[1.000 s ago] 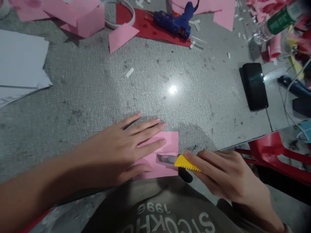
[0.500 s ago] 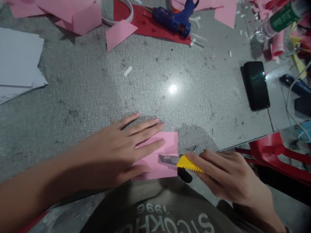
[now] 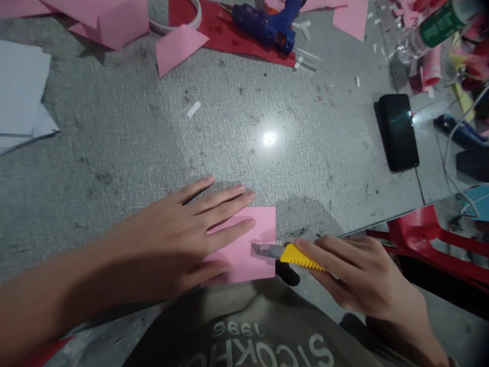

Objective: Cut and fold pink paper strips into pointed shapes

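A small piece of pink paper (image 3: 263,224) lies at the near edge of the grey table. Spread across its left part, my left hand (image 3: 194,224) presses it flat with the fingers apart. My right hand (image 3: 359,275) grips a yellow box cutter (image 3: 300,256) from the right side. The cutter's blade is out and points left over the paper's middle, close to my left index finger and thumb. A faint line runs across the paper near the blade; I cannot tell whether it is a cut or a crease.
A blue glue gun (image 3: 263,28) rests on red paper (image 3: 217,38) at the back, near a roll of tape (image 3: 194,18). White sheets (image 3: 23,94) lie at the left. A black phone (image 3: 399,132) and a plastic bottle (image 3: 431,30) are at the right, above a red chair (image 3: 416,224).
The view has shifted slightly, so the table things appear a little further left and up. The box cutter has drawn slightly right relative to the paper. My left hand stays on the paper.
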Action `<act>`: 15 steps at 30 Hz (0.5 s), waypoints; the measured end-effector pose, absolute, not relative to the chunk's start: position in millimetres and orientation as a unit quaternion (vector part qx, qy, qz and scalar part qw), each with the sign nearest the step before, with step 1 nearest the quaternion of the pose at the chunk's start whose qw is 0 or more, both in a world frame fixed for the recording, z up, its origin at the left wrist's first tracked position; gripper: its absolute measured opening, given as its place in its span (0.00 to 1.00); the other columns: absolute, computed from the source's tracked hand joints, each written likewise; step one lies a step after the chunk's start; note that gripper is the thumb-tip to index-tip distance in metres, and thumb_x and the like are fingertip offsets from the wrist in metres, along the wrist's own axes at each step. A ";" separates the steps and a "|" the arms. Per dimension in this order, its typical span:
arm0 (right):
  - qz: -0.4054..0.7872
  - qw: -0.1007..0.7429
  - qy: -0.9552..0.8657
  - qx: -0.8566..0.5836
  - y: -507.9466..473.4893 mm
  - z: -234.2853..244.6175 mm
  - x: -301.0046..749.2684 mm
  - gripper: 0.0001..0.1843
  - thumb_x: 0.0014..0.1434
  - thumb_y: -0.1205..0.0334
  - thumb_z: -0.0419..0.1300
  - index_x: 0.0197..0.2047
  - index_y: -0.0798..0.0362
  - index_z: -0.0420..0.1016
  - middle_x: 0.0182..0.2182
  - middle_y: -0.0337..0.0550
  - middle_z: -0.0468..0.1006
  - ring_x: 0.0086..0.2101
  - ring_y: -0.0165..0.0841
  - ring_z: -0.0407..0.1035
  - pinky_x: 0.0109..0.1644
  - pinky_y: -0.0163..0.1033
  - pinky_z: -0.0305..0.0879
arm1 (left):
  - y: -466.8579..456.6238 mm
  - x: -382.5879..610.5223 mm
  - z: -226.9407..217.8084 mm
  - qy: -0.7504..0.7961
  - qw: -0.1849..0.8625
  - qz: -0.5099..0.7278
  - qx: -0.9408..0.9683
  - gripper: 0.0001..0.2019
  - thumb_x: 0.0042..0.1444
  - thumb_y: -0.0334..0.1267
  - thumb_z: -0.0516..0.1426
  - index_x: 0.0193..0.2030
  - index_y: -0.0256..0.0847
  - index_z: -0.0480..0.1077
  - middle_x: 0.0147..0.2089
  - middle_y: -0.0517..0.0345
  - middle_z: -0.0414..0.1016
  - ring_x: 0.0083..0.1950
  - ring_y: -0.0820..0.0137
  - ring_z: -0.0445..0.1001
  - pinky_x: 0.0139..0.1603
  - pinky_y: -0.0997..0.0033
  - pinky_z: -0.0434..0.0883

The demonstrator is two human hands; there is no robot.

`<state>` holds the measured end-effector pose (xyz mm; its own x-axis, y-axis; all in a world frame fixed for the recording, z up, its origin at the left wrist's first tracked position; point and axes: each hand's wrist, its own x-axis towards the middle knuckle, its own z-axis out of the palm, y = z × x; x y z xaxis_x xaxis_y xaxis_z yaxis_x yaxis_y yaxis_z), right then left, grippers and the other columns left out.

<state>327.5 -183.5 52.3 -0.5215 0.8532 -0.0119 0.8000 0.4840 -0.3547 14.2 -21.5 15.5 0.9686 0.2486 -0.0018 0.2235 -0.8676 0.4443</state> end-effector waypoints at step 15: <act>0.152 0.078 -0.848 -0.502 -190.7 53.4 336.8 0.19 0.75 0.67 0.58 0.66 0.59 0.72 0.37 0.44 0.80 0.27 0.30 0.68 0.29 0.40 0.60 | -22.2 13.3 14.7 0.119 0.233 0.046 0.964 0.26 0.72 0.51 0.58 0.73 0.47 0.69 0.82 0.52 0.56 0.82 0.53 0.57 0.83 0.42 0.52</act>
